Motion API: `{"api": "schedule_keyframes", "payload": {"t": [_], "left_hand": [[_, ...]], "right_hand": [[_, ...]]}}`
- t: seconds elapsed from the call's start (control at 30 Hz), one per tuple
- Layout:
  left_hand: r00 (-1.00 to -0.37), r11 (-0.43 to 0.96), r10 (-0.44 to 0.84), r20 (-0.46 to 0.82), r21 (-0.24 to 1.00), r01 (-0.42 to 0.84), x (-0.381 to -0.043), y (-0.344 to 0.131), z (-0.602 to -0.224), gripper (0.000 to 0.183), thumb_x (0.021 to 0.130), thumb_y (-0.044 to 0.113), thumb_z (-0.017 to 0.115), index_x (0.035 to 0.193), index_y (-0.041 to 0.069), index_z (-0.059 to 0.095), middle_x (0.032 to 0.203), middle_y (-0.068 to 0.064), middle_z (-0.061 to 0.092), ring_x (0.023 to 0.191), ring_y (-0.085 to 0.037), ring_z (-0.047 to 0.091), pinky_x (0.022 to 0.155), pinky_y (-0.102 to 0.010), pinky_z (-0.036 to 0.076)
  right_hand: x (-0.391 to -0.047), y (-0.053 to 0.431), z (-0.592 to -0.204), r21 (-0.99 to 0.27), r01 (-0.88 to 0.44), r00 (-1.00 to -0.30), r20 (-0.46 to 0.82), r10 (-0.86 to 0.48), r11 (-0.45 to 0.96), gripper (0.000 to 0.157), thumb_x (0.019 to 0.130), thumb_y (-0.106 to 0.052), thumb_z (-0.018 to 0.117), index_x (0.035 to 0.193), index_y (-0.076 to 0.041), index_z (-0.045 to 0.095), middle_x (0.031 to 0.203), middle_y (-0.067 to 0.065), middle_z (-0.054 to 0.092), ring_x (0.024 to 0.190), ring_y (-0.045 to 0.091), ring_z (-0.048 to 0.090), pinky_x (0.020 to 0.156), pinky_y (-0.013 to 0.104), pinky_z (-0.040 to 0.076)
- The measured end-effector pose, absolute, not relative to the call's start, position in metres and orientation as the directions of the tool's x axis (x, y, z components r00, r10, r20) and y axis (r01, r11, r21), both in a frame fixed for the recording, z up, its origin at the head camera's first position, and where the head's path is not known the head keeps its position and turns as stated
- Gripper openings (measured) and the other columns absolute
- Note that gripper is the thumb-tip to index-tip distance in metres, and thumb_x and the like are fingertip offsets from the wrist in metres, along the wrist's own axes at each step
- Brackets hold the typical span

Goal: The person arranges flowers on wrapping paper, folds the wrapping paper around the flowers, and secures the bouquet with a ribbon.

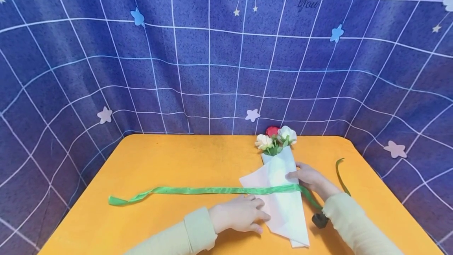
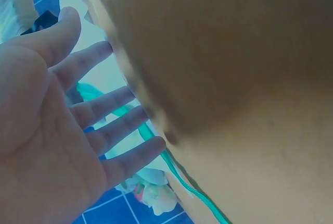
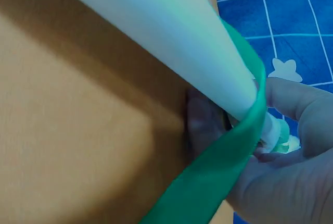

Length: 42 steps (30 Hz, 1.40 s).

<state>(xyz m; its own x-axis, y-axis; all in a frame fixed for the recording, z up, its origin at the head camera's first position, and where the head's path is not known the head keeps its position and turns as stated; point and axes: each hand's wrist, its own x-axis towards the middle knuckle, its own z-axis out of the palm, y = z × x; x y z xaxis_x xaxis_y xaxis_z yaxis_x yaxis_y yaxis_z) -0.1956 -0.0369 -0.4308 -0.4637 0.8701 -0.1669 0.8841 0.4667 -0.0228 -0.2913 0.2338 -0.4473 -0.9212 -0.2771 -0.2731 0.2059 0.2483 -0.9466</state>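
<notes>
Ribbon lies across the white wrapper right of centre in the head view, its loose tail stretching over the orange table to the left of the frame; red and pale flowers show at the wrapper's top. Your right hand grasps the wrapper's right edge, beside the ribbon's crossing. Your left hand, at bottom centre, is released, fingers loosely spread at the wrapper's left edge. Before pulling the band snug, it seems wise to press that flared left flap flat, so the paper doesn't gape.

In the left wrist view, your fingers reach from the left towards the centre, gripping nothing; the ribbon runs behind them towards the bottom, so take care not to drag it askew.

In the right wrist view, your thumb and fingers close round the paper at right, where the ribbon bends over it. A light pinch should serve best; squeezing hard could crease the wrapper.
</notes>
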Motion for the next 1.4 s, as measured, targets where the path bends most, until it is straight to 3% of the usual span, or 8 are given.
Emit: {"api": "schedule_keyframes", "payload": {"t": [0.37,0.67,0.83,0.97,1.1,1.23,1.3,1.4], "left_hand": [[-0.458,0.454,0.874,-0.161,-0.061,0.889,-0.197,-0.037,-0.434,0.046,0.092,0.056,0.043,0.135,0.038,0.050,0.132,0.005,0.048,0.122,-0.013,0.044,0.100,-0.033,0.040],[-0.428,0.423,0.894,-0.135,-0.062,0.904,-0.200,-0.038,-0.436,0.043,0.094,0.052,0.043,0.132,0.035,0.054,0.128,0.006,0.051,0.117,-0.011,0.047,0.099,-0.028,0.040],[-0.407,0.407,0.910,-0.082,-0.021,0.913,-0.205,-0.038,-0.436,0.030,0.095,0.042,0.051,0.120,0.029,0.063,0.117,0.008,0.057,0.109,-0.007,0.051,0.095,-0.023,0.041],[-0.426,0.428,0.902,0.067,-0.026,0.903,-0.209,-0.036,-0.438,0.011,0.094,0.029,0.057,0.098,0.024,0.066,0.111,0.003,0.058,0.104,-0.011,0.052,0.089,-0.025,0.044],[-0.465,0.498,0.849,0.251,-0.087,0.863,-0.213,-0.032,-0.440,0.005,0.091,0.022,0.057,0.092,0.022,0.062,0.127,-0.011,0.052,0.119,-0.024,0.048,0.091,-0.037,0.047],[-0.515,0.555,0.809,0.283,-0.083,0.828,-0.217,-0.028,-0.440,0.011,0.091,0.023,0.056,0.100,0.024,0.062,0.146,-0.019,0.036,0.134,-0.036,0.034,0.097,-0.050,0.044],[-0.524,0.562,0.807,0.272,-0.083,0.823,-0.220,-0.027,-0.441,0.010,0.092,0.023,0.055,0.100,0.024,0.061,0.147,-0.019,0.035,0.136,-0.036,0.032,0.098,-0.051,0.042],[-0.527,0.567,0.807,0.267,-0.098,0.818,-0.223,-0.023,-0.441,0.013,0.092,0.024,0.055,0.103,0.022,0.061,0.140,-0.012,0.042,0.132,-0.029,0.037,0.098,-0.042,0.043]], "right_hand": [[-0.297,0.228,-0.459,-0.939,0.260,-0.929,-0.308,-0.208,0.226,0.074,0.082,-0.002,0.068,0.138,0.010,0.022,0.117,0.020,0.054,0.092,0.021,0.060,0.084,0.039,0.053],[-0.295,0.224,-0.460,-0.954,0.207,-0.936,-0.258,-0.241,0.218,0.069,0.078,0.003,0.070,0.135,0.007,0.031,0.111,0.013,0.058,0.091,0.019,0.058,0.081,0.033,0.051],[-0.293,0.222,-0.460,-0.961,0.183,-0.950,-0.227,-0.215,0.205,0.071,0.077,0.004,0.069,0.135,0.007,0.029,0.115,0.018,0.055,0.091,0.019,0.057,0.080,0.031,0.050],[-0.294,0.222,-0.460,-0.965,0.176,-0.958,-0.214,-0.192,0.196,0.074,0.078,0.003,0.070,0.138,0.006,0.026,0.120,0.020,0.051,0.095,0.020,0.056,0.082,0.033,0.051],[-0.295,0.223,-0.456,-0.975,0.152,-0.961,-0.185,-0.204,0.164,0.073,0.079,0.003,0.068,0.138,0.005,0.026,0.119,0.018,0.051,0.095,0.020,0.057,0.084,0.035,0.052],[-0.294,0.223,-0.449,-0.983,0.135,-0.962,-0.159,-0.221,0.121,0.074,0.078,0.006,0.067,0.139,0.004,0.025,0.117,0.017,0.051,0.093,0.020,0.058,0.084,0.036,0.052],[-0.294,0.223,-0.445,-0.985,0.133,-0.962,-0.155,-0.225,0.109,0.077,0.078,0.006,0.066,0.141,0.003,0.021,0.119,0.018,0.049,0.094,0.020,0.057,0.084,0.037,0.052],[-0.294,0.224,-0.439,-0.985,0.145,-0.965,-0.161,-0.205,0.093,0.081,0.079,0.004,0.066,0.143,-0.001,0.018,0.123,0.019,0.045,0.097,0.022,0.057,0.085,0.038,0.052]]}}
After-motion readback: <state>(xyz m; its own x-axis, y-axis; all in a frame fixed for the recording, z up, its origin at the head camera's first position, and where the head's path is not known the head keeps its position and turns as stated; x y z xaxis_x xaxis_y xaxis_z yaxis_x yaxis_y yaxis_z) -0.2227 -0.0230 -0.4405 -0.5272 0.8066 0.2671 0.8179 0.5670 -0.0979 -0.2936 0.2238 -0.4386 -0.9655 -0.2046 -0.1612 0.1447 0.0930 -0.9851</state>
